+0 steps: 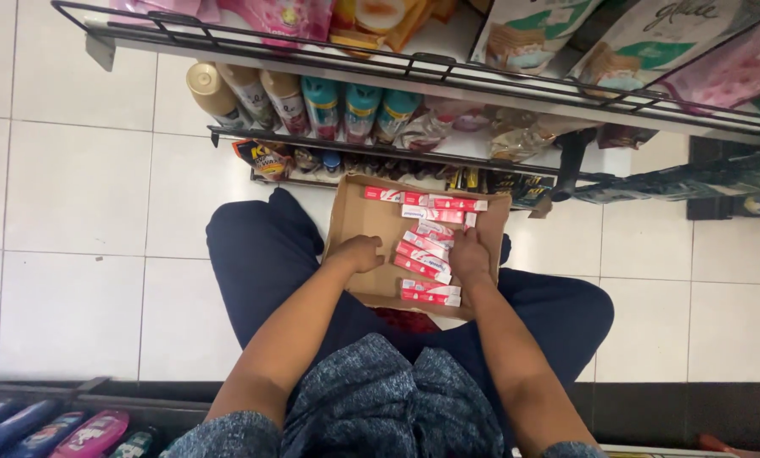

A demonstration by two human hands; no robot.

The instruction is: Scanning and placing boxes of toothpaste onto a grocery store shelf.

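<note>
Two hands in the cardboard box (352,216): left hand (358,252) grip loosely curled, empty; right hand (469,257) grip unclear.

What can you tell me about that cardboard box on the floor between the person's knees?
The cardboard box is a shallow, open-topped tray of plain brown cardboard, lying flat on the white tiled floor in front of the lower shelf. Its left half is bare. Its right half holds small red-and-white cartons, a row along the far wall and a loose stack nearer. The left hand rests inside on the bare bottom; the right hand lies at the stack's right side.
</note>
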